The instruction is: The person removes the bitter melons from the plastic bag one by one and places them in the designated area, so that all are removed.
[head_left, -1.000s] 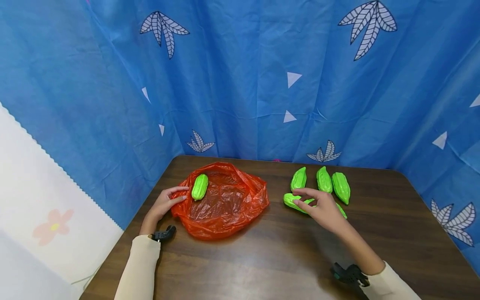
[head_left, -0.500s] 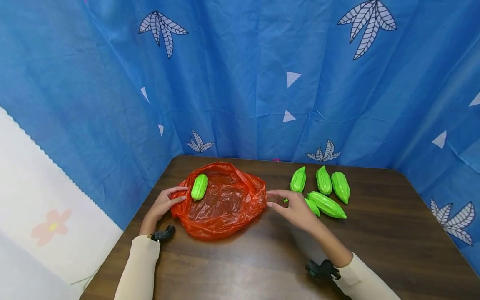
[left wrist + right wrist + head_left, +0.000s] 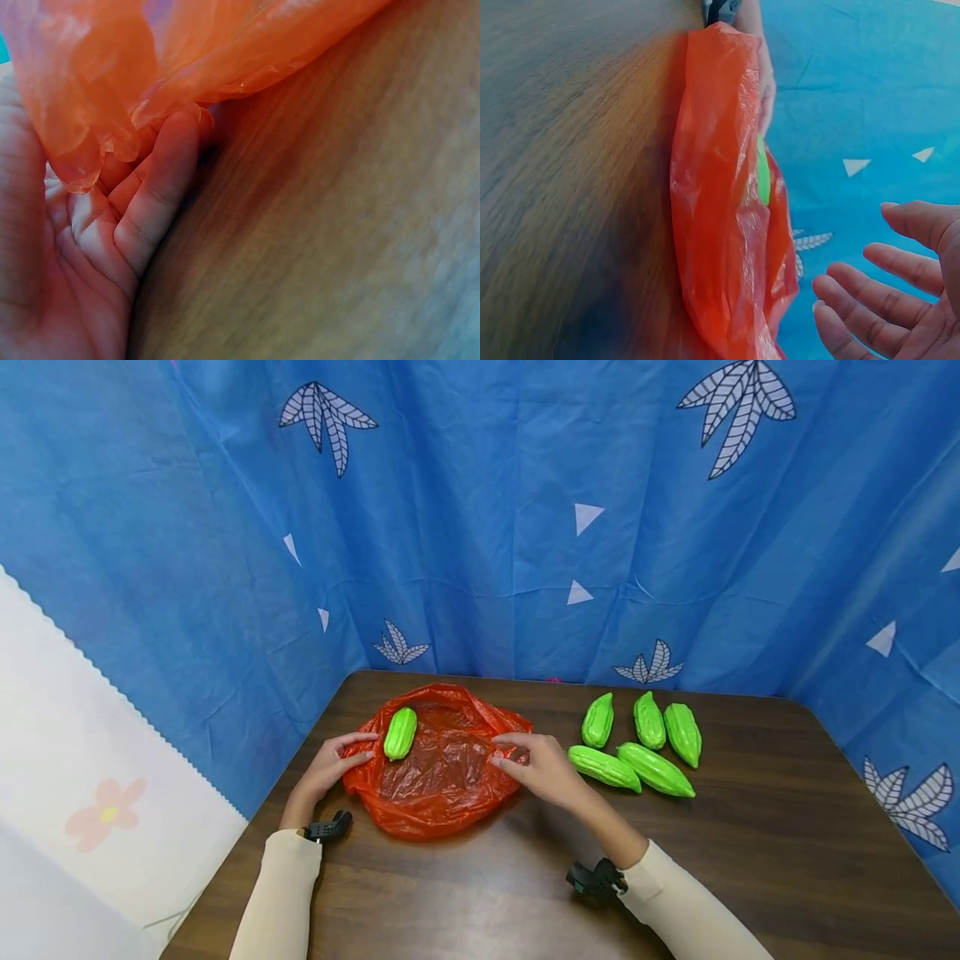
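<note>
A red plastic bag (image 3: 427, 822) lies on the table with its mouth spread wide. Inside it, by the left rim, rests a bright green, ridged bitter melon (image 3: 400, 733). My left hand (image 3: 324, 768) holds the bag's left rim; in the left wrist view its fingers (image 3: 166, 161) curl against the red film. Over the right rim hovers my right hand (image 3: 546, 768), holding nothing. The right wrist view has its fingers (image 3: 874, 300) spread apart from the bag. More bitter melons (image 3: 656, 770) lie on the table to the right.
The brown wooden table (image 3: 450, 893) ends at the back against a blue patterned curtain (image 3: 480, 527). A white cloth (image 3: 90, 760) hangs at the left. Each wrist bears a black device (image 3: 596, 878).
My right hand has moved left, from above the bitter melons to over the bag's right rim, uncovering the melons beneath it. My left hand and the melon in the bag have stayed put.
</note>
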Action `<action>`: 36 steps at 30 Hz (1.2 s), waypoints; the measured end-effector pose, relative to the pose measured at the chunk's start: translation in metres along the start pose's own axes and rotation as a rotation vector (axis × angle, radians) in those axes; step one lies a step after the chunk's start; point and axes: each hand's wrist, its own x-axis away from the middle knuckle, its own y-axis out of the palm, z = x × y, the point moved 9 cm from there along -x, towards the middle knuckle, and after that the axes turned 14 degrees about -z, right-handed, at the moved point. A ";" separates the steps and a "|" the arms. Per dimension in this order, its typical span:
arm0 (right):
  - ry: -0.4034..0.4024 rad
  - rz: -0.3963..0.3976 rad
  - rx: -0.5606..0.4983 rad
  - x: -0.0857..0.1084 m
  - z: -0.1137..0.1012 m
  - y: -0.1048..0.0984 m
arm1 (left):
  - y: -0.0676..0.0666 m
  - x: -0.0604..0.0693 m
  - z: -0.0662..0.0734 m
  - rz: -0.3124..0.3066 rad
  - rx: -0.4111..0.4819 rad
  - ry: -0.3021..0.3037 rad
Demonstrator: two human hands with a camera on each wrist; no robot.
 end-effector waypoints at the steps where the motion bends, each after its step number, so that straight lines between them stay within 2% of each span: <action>1: 0.000 -0.004 0.009 -0.003 -0.001 0.002 | 0.000 0.000 0.000 0.000 0.001 0.000; 8: 0.004 -0.052 0.046 -0.025 -0.004 0.018 | -0.001 0.001 -0.002 0.001 0.014 -0.006; 18: 0.061 -0.064 0.076 -0.048 0.004 0.035 | 0.001 0.000 -0.005 0.002 0.023 -0.021; 27: 0.073 -0.086 0.103 -0.074 0.001 0.053 | -0.002 -0.002 -0.001 0.021 -0.006 0.009; 32: 0.084 -0.106 0.115 -0.084 -0.002 0.063 | -0.002 -0.003 0.000 0.011 0.005 0.051; 36: 0.102 -0.107 0.140 -0.092 -0.004 0.070 | -0.002 -0.002 0.000 0.017 0.018 0.055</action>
